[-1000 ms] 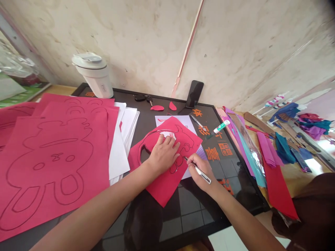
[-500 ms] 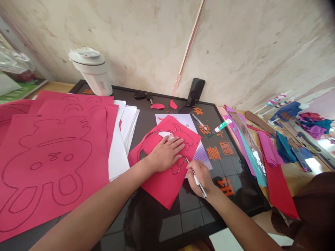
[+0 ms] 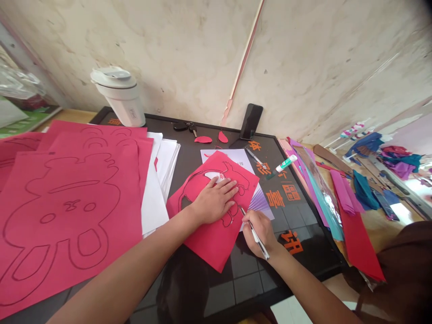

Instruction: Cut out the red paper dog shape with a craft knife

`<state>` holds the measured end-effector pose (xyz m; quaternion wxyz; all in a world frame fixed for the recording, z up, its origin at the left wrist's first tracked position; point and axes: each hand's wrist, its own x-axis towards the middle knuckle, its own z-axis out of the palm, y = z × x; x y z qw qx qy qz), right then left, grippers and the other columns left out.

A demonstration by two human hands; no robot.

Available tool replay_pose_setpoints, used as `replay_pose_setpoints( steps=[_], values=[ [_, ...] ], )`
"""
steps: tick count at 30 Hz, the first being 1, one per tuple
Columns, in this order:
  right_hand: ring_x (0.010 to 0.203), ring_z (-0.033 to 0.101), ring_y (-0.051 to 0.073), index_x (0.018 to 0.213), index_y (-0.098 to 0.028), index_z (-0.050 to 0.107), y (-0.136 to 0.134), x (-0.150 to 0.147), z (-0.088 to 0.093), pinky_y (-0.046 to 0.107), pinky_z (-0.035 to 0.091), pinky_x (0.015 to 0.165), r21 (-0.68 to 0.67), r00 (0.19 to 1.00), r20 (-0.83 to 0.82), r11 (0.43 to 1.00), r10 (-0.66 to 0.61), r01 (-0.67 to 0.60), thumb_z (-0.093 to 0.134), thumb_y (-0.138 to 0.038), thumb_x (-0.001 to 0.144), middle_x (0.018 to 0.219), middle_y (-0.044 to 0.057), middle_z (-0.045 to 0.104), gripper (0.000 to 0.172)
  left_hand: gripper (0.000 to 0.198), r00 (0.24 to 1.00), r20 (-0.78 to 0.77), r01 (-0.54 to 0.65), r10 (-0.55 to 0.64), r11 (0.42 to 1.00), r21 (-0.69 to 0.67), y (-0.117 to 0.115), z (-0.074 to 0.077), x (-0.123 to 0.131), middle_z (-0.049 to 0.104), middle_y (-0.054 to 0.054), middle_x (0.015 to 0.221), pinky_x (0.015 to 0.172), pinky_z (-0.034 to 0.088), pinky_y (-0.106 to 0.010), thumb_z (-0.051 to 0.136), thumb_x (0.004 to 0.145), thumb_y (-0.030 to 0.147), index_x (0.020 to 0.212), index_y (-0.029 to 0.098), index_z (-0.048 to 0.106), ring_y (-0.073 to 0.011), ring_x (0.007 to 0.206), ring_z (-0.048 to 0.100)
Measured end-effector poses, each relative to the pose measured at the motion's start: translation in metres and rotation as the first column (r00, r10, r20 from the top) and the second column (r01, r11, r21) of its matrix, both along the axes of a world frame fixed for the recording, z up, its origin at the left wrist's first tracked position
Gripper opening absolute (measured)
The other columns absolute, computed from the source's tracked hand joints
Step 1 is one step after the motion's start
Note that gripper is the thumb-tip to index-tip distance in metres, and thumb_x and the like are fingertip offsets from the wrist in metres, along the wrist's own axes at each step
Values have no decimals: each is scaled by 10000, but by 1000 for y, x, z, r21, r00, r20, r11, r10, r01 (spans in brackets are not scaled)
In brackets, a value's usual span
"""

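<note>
My left hand [image 3: 218,198] lies flat with its fingers stretched over a red paper sheet [image 3: 216,256], pressing it down. Black outlines of a figure run across this sheet, and a few areas are cut out, so white and dark surfaces show through. In my right hand [image 3: 259,234] is a slim white and silver pen-shaped craft knife [image 3: 259,245]. Its tip meets the red paper just right of my left fingers, by a rounded outline. Beneath the red sheet sits a pale purple printed booklet [image 3: 259,202], partly covered.
Red sheets with a drawn animal face [image 3: 77,189] overlap white papers [image 3: 155,202] on the left. Behind stand a white cup [image 3: 123,101] and a phone [image 3: 251,121], with keys [image 3: 185,127], red scraps [image 3: 203,139], a pen [image 3: 256,158] and a glue stick [image 3: 284,164]. Coloured sheets [image 3: 357,234] lie right.
The camera view has shifted slightly. My right hand and the craft knife have moved a little down and right along the outline; my left hand stays on the sheet.
</note>
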<state>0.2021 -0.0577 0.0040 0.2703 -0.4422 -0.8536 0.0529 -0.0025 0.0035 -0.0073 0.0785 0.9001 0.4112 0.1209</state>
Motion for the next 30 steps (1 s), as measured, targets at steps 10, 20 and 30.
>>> replay_pose_setpoints(
  steps=[10, 20, 30],
  values=[
    [531, 542, 164, 744, -225, 479, -3, -8, 11, 260, 387, 559, -63, 998, -21, 996, -64, 63, 412, -100, 738, 581, -9, 557, 142, 474, 1000, 2, -25, 25, 998, 63, -2, -3, 2, 385, -49, 1560, 1186, 183, -502, 266, 1055, 365, 1474, 221, 435, -246, 1448, 316],
    [572, 577, 188, 794, -230, 484, -22, -30, 4, 275, 387, 580, -203, 929, -54, 915, -366, 349, 393, -171, 805, 638, 0, 601, 108, 474, 999, 21, -41, 40, 997, 59, -1, -4, 4, 401, -46, 1550, 1179, 205, -507, 270, 1046, 362, 1458, 226, 462, -247, 1444, 322],
    [543, 544, 165, 756, -232, 475, -26, -29, 2, 262, 392, 564, -187, 925, -111, 921, -364, 341, 407, -173, 784, 631, -7, 579, 95, 473, 998, 42, -40, 38, 998, 58, -1, -5, 5, 409, -57, 1546, 1175, 209, -520, 285, 1042, 352, 1464, 220, 453, -260, 1436, 332]
  ],
)
